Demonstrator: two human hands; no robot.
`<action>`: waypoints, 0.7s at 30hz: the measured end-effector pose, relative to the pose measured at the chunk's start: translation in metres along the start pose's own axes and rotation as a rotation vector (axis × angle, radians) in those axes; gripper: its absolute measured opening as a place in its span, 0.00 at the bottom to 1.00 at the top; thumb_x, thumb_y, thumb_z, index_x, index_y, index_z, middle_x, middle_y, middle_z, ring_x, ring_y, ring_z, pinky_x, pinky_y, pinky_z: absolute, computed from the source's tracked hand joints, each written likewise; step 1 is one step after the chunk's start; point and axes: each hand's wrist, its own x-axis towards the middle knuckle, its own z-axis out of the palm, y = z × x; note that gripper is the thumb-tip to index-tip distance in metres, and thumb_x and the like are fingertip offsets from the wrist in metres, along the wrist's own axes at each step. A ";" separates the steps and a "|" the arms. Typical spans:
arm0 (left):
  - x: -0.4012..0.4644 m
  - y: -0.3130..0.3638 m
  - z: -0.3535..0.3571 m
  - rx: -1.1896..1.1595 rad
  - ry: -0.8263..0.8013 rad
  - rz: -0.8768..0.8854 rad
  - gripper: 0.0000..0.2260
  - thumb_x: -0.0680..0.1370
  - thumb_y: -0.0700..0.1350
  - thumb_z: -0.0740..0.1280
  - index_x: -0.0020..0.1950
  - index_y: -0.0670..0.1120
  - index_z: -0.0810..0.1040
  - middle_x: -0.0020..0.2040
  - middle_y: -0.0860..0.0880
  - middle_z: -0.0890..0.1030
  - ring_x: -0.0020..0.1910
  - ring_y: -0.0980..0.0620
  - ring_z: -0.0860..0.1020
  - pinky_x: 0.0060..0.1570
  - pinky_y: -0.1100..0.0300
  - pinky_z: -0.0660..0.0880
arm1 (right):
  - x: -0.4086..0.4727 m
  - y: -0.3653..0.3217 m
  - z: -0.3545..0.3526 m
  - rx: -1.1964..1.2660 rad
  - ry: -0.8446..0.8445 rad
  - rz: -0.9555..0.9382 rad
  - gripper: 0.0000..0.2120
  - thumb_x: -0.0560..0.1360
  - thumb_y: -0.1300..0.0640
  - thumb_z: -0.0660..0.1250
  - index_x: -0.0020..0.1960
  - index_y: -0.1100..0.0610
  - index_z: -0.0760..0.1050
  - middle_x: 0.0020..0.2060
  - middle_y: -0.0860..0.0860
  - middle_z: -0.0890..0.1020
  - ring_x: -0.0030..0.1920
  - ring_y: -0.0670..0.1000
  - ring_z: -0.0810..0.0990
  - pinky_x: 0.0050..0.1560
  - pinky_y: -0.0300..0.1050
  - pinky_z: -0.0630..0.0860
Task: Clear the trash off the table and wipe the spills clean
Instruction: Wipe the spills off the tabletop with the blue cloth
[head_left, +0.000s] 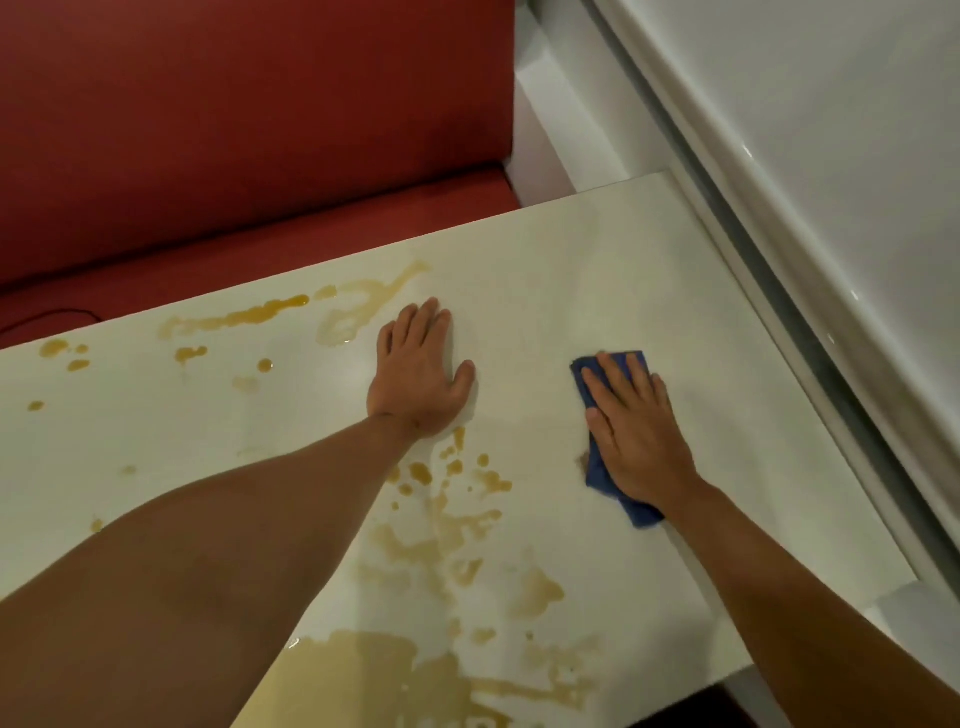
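Observation:
A white table (597, 270) carries amber-brown spills. One streak (249, 314) runs along the far left edge, and scattered drops and puddles (457, 525) spread over the near middle. My right hand (636, 431) presses flat on a folded blue cloth (602, 470) at the right of the table, fingers straight. The cloth shows beyond my fingertips and under my wrist. My left hand (421, 374) rests flat on the tabletop near the middle, fingers together, holding nothing. No trash is visible on the table.
A red upholstered bench (234, 130) runs behind the table's far edge. A white wall ledge (779, 182) borders the table's right side. A thin dark cable (52, 317) lies on the bench seat at the far left.

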 end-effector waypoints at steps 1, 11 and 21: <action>0.000 0.000 0.001 0.000 0.001 0.004 0.33 0.79 0.61 0.56 0.80 0.46 0.60 0.82 0.47 0.56 0.81 0.45 0.50 0.79 0.45 0.48 | 0.013 0.002 -0.003 0.007 0.012 0.080 0.27 0.85 0.47 0.44 0.81 0.54 0.59 0.82 0.51 0.56 0.81 0.60 0.52 0.77 0.65 0.56; -0.002 -0.001 0.002 -0.007 0.009 0.010 0.32 0.79 0.60 0.57 0.79 0.45 0.61 0.81 0.46 0.57 0.81 0.43 0.51 0.79 0.44 0.49 | -0.122 -0.048 0.033 -0.016 0.003 0.055 0.26 0.85 0.48 0.48 0.81 0.53 0.60 0.82 0.53 0.56 0.81 0.60 0.52 0.78 0.62 0.52; 0.002 -0.006 0.004 -0.026 0.023 0.009 0.32 0.78 0.60 0.61 0.78 0.45 0.64 0.80 0.46 0.61 0.80 0.43 0.55 0.78 0.45 0.52 | -0.129 0.032 0.015 0.046 0.057 0.472 0.27 0.85 0.47 0.41 0.82 0.52 0.55 0.82 0.51 0.54 0.81 0.58 0.51 0.77 0.63 0.54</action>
